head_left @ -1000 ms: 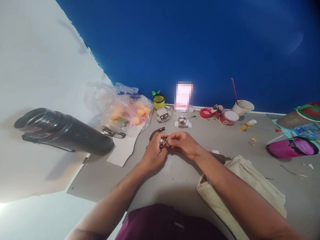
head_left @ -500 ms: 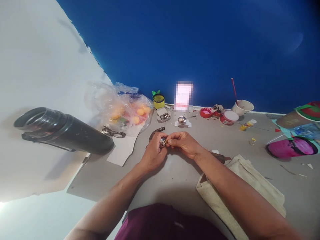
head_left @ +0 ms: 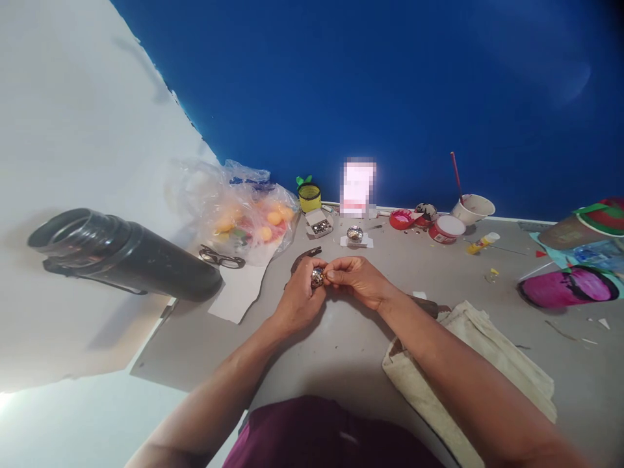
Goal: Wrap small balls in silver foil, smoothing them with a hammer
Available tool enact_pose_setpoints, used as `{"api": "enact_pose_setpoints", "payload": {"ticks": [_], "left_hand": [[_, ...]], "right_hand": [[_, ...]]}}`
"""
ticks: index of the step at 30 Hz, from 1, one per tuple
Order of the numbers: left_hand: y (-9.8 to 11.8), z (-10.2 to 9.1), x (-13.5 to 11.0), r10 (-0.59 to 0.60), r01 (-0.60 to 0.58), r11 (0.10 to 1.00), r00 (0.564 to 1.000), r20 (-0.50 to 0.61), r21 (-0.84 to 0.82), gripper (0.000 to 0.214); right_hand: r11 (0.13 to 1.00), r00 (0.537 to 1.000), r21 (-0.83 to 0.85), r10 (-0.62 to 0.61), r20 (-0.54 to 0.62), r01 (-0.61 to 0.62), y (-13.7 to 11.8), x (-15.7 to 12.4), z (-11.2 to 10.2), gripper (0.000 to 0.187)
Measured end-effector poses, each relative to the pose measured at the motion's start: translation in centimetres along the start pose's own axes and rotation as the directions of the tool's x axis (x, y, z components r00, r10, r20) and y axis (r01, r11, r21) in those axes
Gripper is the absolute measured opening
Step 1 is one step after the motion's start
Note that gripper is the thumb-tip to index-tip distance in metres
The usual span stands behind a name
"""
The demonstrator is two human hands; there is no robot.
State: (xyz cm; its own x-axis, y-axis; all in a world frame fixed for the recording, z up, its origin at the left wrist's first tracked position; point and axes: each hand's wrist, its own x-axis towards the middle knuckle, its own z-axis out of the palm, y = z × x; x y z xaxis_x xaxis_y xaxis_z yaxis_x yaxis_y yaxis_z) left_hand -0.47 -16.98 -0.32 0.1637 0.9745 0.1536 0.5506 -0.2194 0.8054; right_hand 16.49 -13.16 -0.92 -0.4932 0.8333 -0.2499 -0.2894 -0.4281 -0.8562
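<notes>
My left hand (head_left: 303, 291) is closed round a small shiny silver ball (head_left: 317, 278), whose surface looks covered in metallic pieces. At the ball's right side, my right hand (head_left: 359, 281) pinches with thumb and forefinger; whatever lies between those fingertips is too small to make out. A similar silver piece (head_left: 355, 234) rests on a small white stand beyond the hands. Behind my left hand lies a dark tool (head_left: 308, 255), partly hidden by the fingers. An open little box (head_left: 320, 226) of shiny bits stands left of the stand.
On the left are a dark flask (head_left: 127, 257), black glasses (head_left: 221, 257) and a plastic bag (head_left: 253, 218). A lit screen (head_left: 359, 188) stands by the blue wall. To the right are a white cup (head_left: 472, 209), glue stick (head_left: 482, 243), pink cylinder (head_left: 568, 286) and beige cloth (head_left: 468, 370).
</notes>
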Motion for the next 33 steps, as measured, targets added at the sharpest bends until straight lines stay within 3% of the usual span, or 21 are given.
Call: {"api": "enact_pose_setpoints", "payload": {"ticks": [7,17,33], "left_hand": [[-0.1,-0.1,0.0,0.015,-0.015,1.000,1.000,0.019,0.006,0.030],[-0.3,0.0,-0.2,-0.033,0.034,0.999,0.999,0.016,-0.009,0.027],[0.2,0.4,-0.5,-0.067,0.066,0.997,0.997,-0.026,-0.030,0.018]], "right_hand": [[0.999,1.000,-0.032,0.010,-0.011,-0.010,-0.1,-0.1,0.0,0.036],[0.992,0.996,-0.110,-0.069,-0.057,0.063,0.0,-0.2,0.7,0.033],[0.976,0.997,-0.211,-0.069,-0.032,0.060,-0.1,-0.4,1.0,0.037]]}}
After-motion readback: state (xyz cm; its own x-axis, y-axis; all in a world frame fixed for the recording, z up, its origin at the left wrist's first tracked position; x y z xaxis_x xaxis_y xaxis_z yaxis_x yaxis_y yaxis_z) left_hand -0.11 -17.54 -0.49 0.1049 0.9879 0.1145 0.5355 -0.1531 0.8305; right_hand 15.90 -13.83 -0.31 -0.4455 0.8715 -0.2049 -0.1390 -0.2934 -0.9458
